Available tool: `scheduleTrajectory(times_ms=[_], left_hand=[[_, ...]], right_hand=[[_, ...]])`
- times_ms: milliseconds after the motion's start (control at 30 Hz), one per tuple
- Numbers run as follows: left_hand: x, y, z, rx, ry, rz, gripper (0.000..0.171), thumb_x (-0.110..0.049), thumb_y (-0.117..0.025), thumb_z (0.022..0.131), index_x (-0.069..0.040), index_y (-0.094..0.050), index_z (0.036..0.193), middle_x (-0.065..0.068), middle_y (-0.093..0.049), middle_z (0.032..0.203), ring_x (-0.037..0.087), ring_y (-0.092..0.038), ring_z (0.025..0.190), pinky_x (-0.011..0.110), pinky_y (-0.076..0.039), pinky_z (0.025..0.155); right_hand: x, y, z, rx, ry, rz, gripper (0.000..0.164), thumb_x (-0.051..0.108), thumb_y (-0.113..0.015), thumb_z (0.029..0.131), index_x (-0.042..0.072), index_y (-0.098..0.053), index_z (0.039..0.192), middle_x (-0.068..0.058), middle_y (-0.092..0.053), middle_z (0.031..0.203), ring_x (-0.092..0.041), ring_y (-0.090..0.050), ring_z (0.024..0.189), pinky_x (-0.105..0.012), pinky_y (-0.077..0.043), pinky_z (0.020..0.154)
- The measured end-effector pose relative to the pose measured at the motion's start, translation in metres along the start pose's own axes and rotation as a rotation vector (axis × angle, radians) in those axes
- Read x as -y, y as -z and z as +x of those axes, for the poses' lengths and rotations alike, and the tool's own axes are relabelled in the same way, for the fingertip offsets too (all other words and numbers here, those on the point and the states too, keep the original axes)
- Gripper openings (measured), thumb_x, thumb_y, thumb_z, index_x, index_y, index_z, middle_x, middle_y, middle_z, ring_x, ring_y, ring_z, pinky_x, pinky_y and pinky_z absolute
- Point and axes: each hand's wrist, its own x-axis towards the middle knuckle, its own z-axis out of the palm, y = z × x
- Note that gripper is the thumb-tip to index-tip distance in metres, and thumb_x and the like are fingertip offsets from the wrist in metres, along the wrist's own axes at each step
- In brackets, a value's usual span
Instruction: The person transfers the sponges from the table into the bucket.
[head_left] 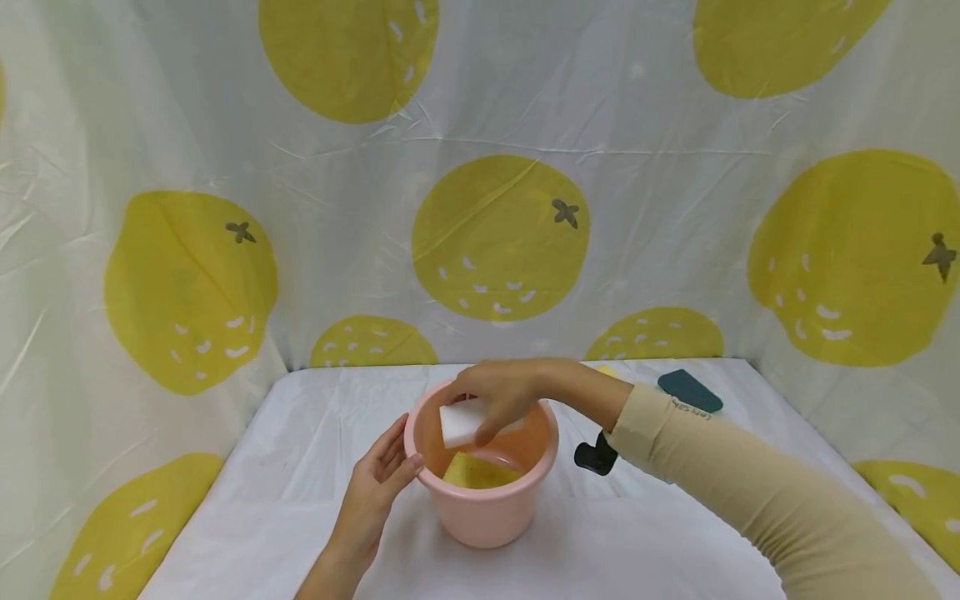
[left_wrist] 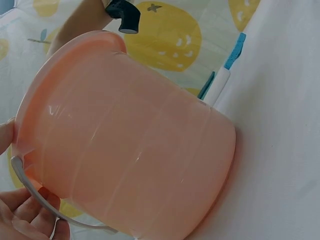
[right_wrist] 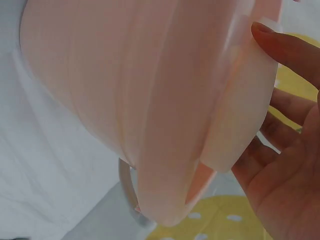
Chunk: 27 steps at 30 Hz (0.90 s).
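A pink bucket (head_left: 486,512) stands upright on the white-covered table. My left hand (head_left: 375,483) holds its left side, with the thumb at the rim and the fingers against the outside. In the left wrist view, those fingers (left_wrist: 42,215) lie by the grey bail handle (left_wrist: 37,195). Over the bucket's mouth, my right hand (head_left: 498,396) grips a white sponge block (head_left: 460,422) between thumb and fingers. The right wrist view shows the block (right_wrist: 245,105) at the rim, partly inside. Within the bucket lies a yellow sponge (head_left: 476,472).
A dark teal pad (head_left: 690,391) lies at the back right of the table. Something yellow (head_left: 606,371) shows partly behind the right forearm. The left wrist view has a white block (left_wrist: 218,86) and a blue piece (left_wrist: 235,51) beyond the bucket. Lemon-printed curtains surround the table.
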Motion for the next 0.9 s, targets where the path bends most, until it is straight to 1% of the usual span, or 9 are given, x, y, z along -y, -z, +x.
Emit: scheduleTrajectory(times_ms=[133,233,333,433,467,533,700,800,900], left_hand=[[0.000,0.001,-0.001,0.001,0.000,-0.004,0.063,-0.006,-0.066,0.100,-0.006,-0.041,0.158,0.014,-0.044,0.157,0.029,-0.043,0.144,0.021,-0.042,0.106],[0.000,0.001,-0.001,0.007,-0.002,-0.011,0.063,-0.006,-0.066,0.100,-0.006,-0.041,0.158,0.015,-0.044,0.157,0.029,-0.042,0.144,0.021,-0.042,0.105],[0.000,0.001,-0.001,0.011,-0.005,-0.014,0.062,-0.005,-0.065,0.100,-0.006,-0.041,0.158,0.015,-0.044,0.158,0.029,-0.042,0.144,0.021,-0.042,0.105],[0.000,0.001,0.000,0.014,-0.007,-0.016,0.062,-0.005,-0.065,0.100,-0.006,-0.042,0.158,0.014,-0.044,0.157,0.028,-0.043,0.143,0.021,-0.043,0.106],[0.000,0.001,0.000,0.015,-0.008,-0.014,0.062,-0.005,-0.065,0.100,-0.006,-0.042,0.157,0.014,-0.044,0.157,0.028,-0.043,0.143,0.021,-0.043,0.106],[0.001,0.002,0.000,0.015,-0.009,-0.013,0.062,-0.005,-0.065,0.100,-0.007,-0.042,0.157,0.014,-0.044,0.157,0.028,-0.043,0.143,0.022,-0.043,0.106],[0.000,0.002,0.000,0.013,-0.003,-0.015,0.062,-0.006,-0.066,0.100,-0.007,-0.042,0.158,0.014,-0.044,0.157,0.028,-0.042,0.144,0.022,-0.043,0.105],[0.000,0.001,0.000,0.014,-0.003,-0.016,0.062,-0.006,-0.066,0.100,-0.007,-0.041,0.158,0.014,-0.043,0.158,0.028,-0.042,0.144,0.022,-0.043,0.105],[0.000,0.001,0.000,0.009,-0.004,-0.016,0.062,-0.006,-0.066,0.100,-0.007,-0.042,0.158,0.014,-0.044,0.158,0.027,-0.042,0.144,0.021,-0.042,0.106]], right_hand=[[-0.001,-0.004,0.005,0.009,-0.012,0.000,0.059,0.026,-0.084,0.087,0.017,-0.064,0.141,0.014,-0.062,0.123,-0.007,-0.055,0.111,-0.028,-0.046,0.100],[-0.001,-0.006,0.006,0.015,-0.028,0.008,0.061,0.024,-0.084,0.087,0.018,-0.062,0.143,0.010,-0.062,0.131,-0.008,-0.055,0.118,-0.029,-0.044,0.105],[-0.002,-0.008,0.006,0.011,-0.016,0.028,0.066,0.019,-0.085,0.086,0.019,-0.058,0.147,0.007,-0.058,0.142,-0.008,-0.051,0.129,-0.032,-0.039,0.112],[-0.005,-0.009,0.005,0.004,0.001,0.031,0.070,0.015,-0.085,0.086,0.019,-0.056,0.149,0.006,-0.056,0.145,-0.009,-0.049,0.132,-0.033,-0.037,0.114],[-0.005,-0.009,0.005,0.003,-0.001,0.031,0.070,0.015,-0.085,0.086,0.019,-0.056,0.149,0.006,-0.056,0.145,-0.009,-0.049,0.132,-0.033,-0.037,0.114],[-0.007,-0.010,0.006,0.003,-0.014,0.033,0.066,0.016,-0.086,0.085,0.019,-0.059,0.146,0.006,-0.060,0.137,-0.012,-0.053,0.125,-0.032,-0.042,0.109],[-0.009,-0.010,0.004,0.005,-0.069,0.016,0.062,0.019,-0.087,0.084,0.015,-0.062,0.141,0.000,-0.064,0.126,-0.021,-0.059,0.114,-0.034,-0.050,0.097],[-0.010,-0.009,0.001,0.003,-0.089,0.008,0.064,0.021,-0.087,0.084,0.014,-0.061,0.143,-0.004,-0.064,0.130,-0.023,-0.059,0.118,-0.037,-0.051,0.098],[-0.011,-0.007,-0.002,-0.003,-0.107,-0.009,0.064,0.023,-0.087,0.085,0.013,-0.062,0.143,-0.007,-0.064,0.128,-0.026,-0.060,0.117,-0.038,-0.052,0.097]])
